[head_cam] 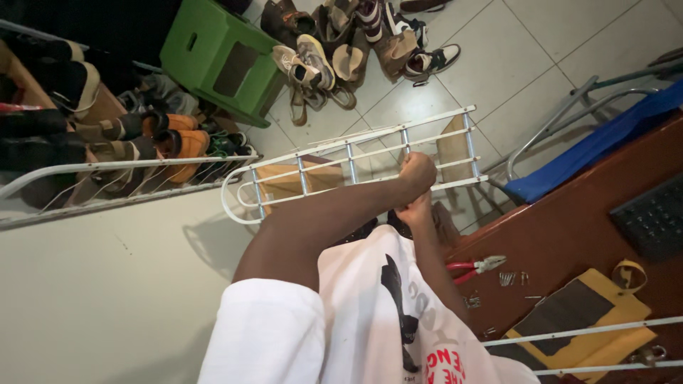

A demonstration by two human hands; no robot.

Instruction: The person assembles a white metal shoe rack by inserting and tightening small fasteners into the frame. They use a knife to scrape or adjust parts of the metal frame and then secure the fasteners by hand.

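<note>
My left hand (417,173) is a closed fist on the lower rail of a white wire rack shelf (350,153) that stands over the tiled floor. Its bare arm reaches out from a white sleeve at the bottom left. Just beneath it, my right hand (415,211) has curled fingers pressed against the left fist and the same rail; the fist hides what it grips. My white printed shirt fills the lower middle of the view.
A brown wooden desk (569,227) on the right carries red-handled pliers (472,267), small screws (506,278), a black keyboard (651,217), a yellow and black pad (578,321) and another white wire rail (583,331). A green stool (213,53), piled shoes (356,43) and blue cloth (597,146) surround it.
</note>
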